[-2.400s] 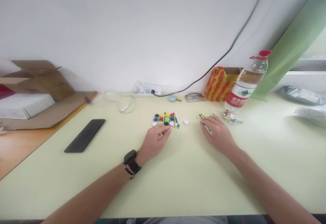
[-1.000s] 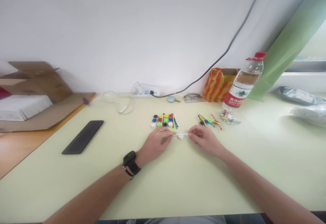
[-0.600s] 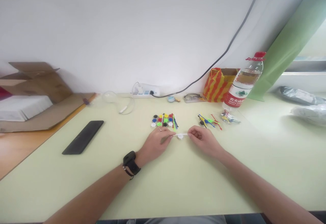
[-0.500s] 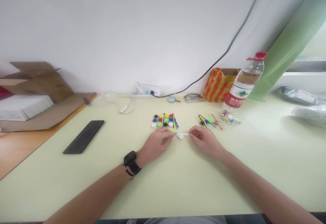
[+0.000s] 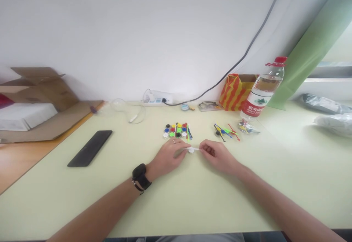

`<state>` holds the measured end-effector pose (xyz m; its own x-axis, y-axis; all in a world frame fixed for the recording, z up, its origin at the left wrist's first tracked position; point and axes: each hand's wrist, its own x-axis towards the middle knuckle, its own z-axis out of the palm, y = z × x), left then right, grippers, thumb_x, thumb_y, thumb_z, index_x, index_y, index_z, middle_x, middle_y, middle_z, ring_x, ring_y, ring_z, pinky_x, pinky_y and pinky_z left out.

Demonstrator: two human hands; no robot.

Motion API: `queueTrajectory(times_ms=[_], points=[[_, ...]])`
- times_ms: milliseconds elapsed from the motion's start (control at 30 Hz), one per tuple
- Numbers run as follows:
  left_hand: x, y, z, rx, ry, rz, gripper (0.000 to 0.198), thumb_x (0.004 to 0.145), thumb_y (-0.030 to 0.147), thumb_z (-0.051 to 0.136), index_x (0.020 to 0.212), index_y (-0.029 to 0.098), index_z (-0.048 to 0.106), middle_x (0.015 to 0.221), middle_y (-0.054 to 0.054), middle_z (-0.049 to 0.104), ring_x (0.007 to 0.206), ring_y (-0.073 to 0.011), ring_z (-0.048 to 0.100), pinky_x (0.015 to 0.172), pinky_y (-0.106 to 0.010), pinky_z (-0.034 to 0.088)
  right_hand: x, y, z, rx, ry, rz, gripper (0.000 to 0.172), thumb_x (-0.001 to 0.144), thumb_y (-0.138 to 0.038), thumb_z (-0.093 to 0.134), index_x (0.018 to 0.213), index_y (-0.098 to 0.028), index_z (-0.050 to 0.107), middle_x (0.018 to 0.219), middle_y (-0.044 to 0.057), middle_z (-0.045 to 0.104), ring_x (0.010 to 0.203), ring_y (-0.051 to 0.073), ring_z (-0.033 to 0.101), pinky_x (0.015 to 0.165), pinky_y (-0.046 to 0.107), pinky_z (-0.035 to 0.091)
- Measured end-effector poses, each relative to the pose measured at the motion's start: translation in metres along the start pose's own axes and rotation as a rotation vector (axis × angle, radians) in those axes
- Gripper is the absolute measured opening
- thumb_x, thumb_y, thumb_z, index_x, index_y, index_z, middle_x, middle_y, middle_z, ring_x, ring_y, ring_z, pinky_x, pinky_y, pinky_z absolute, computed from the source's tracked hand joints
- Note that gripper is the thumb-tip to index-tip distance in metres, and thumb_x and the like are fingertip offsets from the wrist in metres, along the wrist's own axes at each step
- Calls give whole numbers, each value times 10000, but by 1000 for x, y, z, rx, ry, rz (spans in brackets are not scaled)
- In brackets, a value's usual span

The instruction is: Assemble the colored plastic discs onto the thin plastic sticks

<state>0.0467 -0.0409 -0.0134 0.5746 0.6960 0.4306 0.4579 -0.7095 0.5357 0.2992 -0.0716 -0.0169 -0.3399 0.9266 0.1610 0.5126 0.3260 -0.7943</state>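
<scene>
A thin white stick (image 5: 196, 149) runs between my hands, with a small white disc (image 5: 191, 150) at it. My left hand (image 5: 171, 156) pinches the left end of the stick, its fingertips close beside the disc. The other end is pinched by my right hand (image 5: 218, 156). Just beyond my left hand lie several small round discs (image 5: 172, 134) in rows, coloured black, yellow, red, blue, green and white, with thin coloured arrows (image 5: 189, 131) on and beside them. More coloured arrows (image 5: 227, 131) lie past my right hand, over a black disc (image 5: 218, 133).
A tilted-looking water bottle (image 5: 258, 97) stands at the back right by a striped bag (image 5: 236, 93) and a clear packet of small parts (image 5: 247, 127). At left lie a black slab (image 5: 90, 148) and an open cardboard box (image 5: 49, 88). A power strip (image 5: 158, 98) sits against the wall.
Both hands have shifted slightly left and nearer to me, bringing the stick and disc along. The disc now sits closer to my left fingertips and shows its face more.
</scene>
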Motion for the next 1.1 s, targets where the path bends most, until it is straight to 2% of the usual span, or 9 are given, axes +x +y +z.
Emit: queueTrajectory(times_ms=[133,267,467,567,700,833,967,1033,1100], points=[[2,6,-2,65,-70,53,273,1009,203,527,1168,297,728,1094,-50,727,1074,-246,630,991,-441,501,0,0,0,-10,3,-5,173,981,-331,496,947,-223,627,740,5,611,637,156,512,578,276,402],[3,12,-2,164,-104,79,215,1004,230,543,1140,280,701,1102,-55,708,1080,-257,613,995,-445,477,1,0,0,-17,11,-9,153,981,-307,494,941,-222,615,735,-1,594,636,153,496,579,278,391],[0,16,2,251,-130,61,178,960,207,581,1108,265,660,1160,-52,681,1097,-265,591,973,-439,455,1,2,1,-7,3,-11,146,980,-301,498,944,-215,611,732,-7,587,636,148,501,584,278,397],[-1,18,1,237,-128,67,195,950,209,587,1121,269,660,1175,-53,679,1123,-268,590,989,-444,454,1,4,1,9,27,5,167,976,-339,522,1022,-213,621,728,-9,588,631,152,514,577,280,410],[-2,19,-3,155,-56,40,245,980,258,584,1217,282,642,1265,-50,658,1202,-262,576,1069,-450,435,0,6,-1,57,80,56,359,978,-422,538,1257,-203,594,748,-8,599,629,161,540,578,289,433],[-1,15,-5,100,80,-42,285,1023,250,520,1292,279,608,1298,-54,645,1258,-262,547,1117,-465,415,-2,3,-4,114,152,157,686,981,-509,531,1549,-165,361,716,-16,624,642,187,579,625,313,481],[1,11,-5,60,128,-94,275,1044,233,474,1263,281,633,1273,-48,652,1242,-256,547,1113,-460,422,0,-2,-5,94,135,161,770,996,-536,497,1627,-173,245,731,-19,625,632,181,568,623,304,481],[1,11,-5,43,124,-98,270,1052,237,463,1254,279,638,1265,-45,654,1236,-251,547,1106,-448,424,4,-2,-5,51,113,116,728,999,-541,494,1614,-203,297,755,-19,620,598,163,529,586,289,444],[1,11,-5,29,120,-96,262,1059,246,458,1248,273,637,1261,-44,654,1235,-246,544,1105,-439,421,7,-1,-4,17,101,77,584,988,-551,518,1466,-217,516,728,-18,598,575,150,493,556,281,394]])
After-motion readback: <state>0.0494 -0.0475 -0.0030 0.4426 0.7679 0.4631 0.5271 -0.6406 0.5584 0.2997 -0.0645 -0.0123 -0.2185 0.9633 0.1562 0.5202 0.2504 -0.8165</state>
